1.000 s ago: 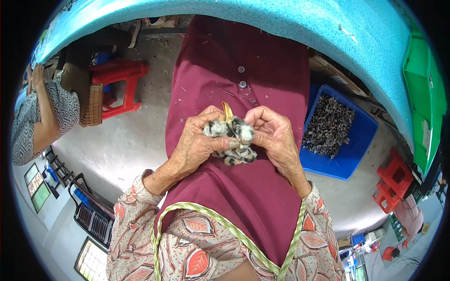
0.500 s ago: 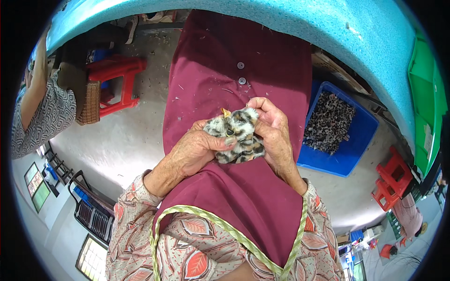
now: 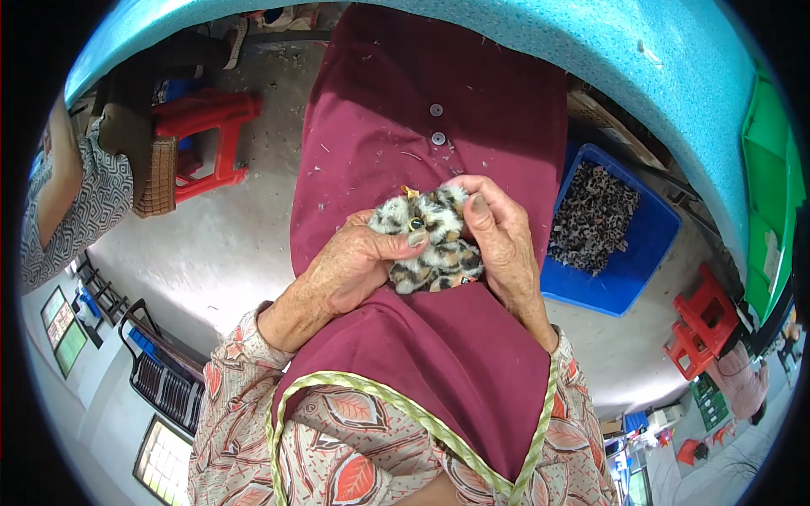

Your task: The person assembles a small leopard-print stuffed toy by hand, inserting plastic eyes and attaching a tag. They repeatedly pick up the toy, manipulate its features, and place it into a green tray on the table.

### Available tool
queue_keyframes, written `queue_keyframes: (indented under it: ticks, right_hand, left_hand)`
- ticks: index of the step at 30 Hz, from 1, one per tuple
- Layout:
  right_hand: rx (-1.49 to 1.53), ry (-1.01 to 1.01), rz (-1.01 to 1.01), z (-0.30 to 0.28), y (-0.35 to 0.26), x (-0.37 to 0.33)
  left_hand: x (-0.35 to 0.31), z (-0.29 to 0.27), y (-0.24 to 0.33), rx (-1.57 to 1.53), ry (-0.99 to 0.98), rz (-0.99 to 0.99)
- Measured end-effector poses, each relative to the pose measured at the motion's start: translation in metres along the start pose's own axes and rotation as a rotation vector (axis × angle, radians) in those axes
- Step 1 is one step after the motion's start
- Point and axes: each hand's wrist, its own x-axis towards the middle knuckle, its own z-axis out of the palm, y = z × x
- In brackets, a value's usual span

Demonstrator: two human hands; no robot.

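A small plush toy owl (image 3: pixel 439 244) with spotted black, tan and white fur rests between my hands, over the maroon apron (image 3: pixel 371 160) on my lap. It has a yellow-rimmed dark eye and a small yellow beak. My left hand (image 3: pixel 359 253) grips its left side, the thumb pressed on the fur just below the eye. With thumb and fingertips, my right hand (image 3: pixel 498 223) pinches the fur at the toy's upper right edge. The fingers behind the toy are hidden.
A blue bin (image 3: pixel 603 291) of spotted plush pieces stands on the floor at right. A light-blue table edge (image 3: pixel 540 42) curves across the top. Red stools (image 3: pixel 224 160) stand at left and right. Another person's patterned sleeve (image 3: pixel 101 181) shows at far left, near a wicker basket (image 3: pixel 158 177).
The toy has turned slightly, so its eye shows more fully. My right thumb has lifted toward the toy's upper edge, and a small red patch now shows at its lower right.
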Motion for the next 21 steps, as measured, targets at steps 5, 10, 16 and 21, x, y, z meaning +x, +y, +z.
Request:
queue_keyframes:
  ticks: [5, 10, 16, 21]
  right_hand:
    - [-0.212, -0.016, -0.095, 0.000, -0.001, -0.001]
    - [-0.120, 0.003, -0.067, 0.007, -0.004, -0.007]
    - [-0.140, 0.029, -0.067, 0.007, -0.008, -0.006]
    - [-0.138, 0.052, -0.066, 0.009, -0.015, -0.008]
  left_hand:
    - [-0.001, 0.004, -0.001, -0.007, -0.011, -0.002]
    - [-0.003, 0.007, 0.001, -0.017, -0.035, -0.008]
    - [-0.004, 0.007, 0.002, -0.015, -0.008, -0.025]
    - [-0.005, 0.009, 0.003, -0.014, -0.023, -0.033]
